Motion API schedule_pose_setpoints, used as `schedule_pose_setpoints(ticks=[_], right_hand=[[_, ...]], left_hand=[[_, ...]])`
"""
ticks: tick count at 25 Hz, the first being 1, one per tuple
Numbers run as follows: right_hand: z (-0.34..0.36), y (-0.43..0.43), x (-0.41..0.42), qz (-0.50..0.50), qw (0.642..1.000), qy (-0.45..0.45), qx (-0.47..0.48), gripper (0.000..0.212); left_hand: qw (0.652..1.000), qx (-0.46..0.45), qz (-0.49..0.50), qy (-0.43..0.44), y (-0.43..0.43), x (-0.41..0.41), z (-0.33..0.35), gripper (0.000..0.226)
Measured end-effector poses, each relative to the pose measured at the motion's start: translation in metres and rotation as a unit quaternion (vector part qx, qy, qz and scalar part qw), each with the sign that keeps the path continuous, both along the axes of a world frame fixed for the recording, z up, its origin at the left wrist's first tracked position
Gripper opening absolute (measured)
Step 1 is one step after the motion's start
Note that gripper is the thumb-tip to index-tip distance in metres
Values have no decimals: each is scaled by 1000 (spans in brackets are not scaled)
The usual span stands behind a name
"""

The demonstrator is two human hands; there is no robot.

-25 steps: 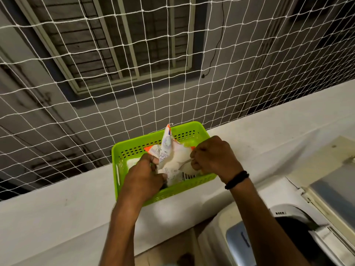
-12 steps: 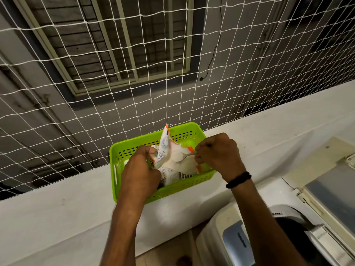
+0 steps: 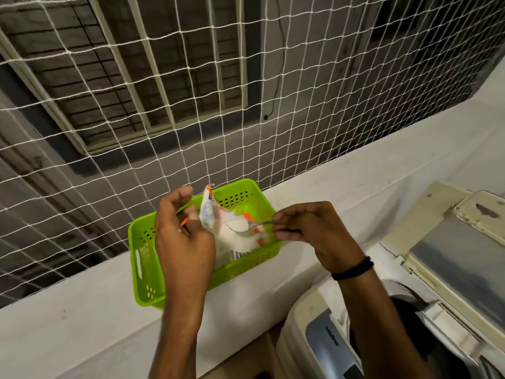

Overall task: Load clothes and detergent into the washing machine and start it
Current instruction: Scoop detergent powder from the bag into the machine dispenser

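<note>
Since the earlier frame the spoon (image 3: 246, 225) has come up out of the detergent packet (image 3: 232, 236), its bowl now heaped with white powder, and the left hand (image 3: 183, 236) has loosened from the packet's mouth.

Farthest left, white netting (image 3: 82, 149) hangs behind a pale ledge (image 3: 68, 318). On that ledge sits a green basket (image 3: 142, 242), perforated along its walls. The left hand hovers over the basket's near-left part, fingers curled with thumb and forefinger drawn together at the packet's torn orange edge; whether it truly pinches the packet cannot be told. The detergent packet stands open inside the basket, white powder showing. Just above it the spoon lies level, its handle pinched between the fingers of the right hand (image 3: 308, 231), which wears a black band (image 3: 352, 269) on the wrist. Lower right, the washing machine (image 3: 328, 343) stands below the ledge with its lid (image 3: 459, 261) raised.
</note>
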State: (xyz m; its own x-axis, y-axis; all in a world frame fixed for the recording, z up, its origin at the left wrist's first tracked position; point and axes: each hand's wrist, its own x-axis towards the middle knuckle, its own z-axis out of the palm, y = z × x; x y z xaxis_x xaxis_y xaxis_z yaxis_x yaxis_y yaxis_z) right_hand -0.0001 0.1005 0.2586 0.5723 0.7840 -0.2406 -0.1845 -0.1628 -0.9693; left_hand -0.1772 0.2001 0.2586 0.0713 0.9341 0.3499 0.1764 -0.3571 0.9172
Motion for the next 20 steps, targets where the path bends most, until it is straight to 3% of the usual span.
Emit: schedule_pose_setpoints(ticks=[6, 10, 15, 20], right_hand=[[3, -59, 26, -68, 996, 47, 25, 16], [-3, -118, 48, -158, 986, 52, 19, 13], [-54, -198, 83, -316, 947, 60, -1, 13], [-125, -278, 114, -458, 884, 91, -17, 21]], left_hand=[[982, 18, -85, -167, -44, 55, 9, 24], [964, -39, -167, -206, -77, 102, 0, 13], [940, -101, -311, -97, -131, 170, -34, 6], [880, -177, -441, 1, -190, 238, -96, 8]])
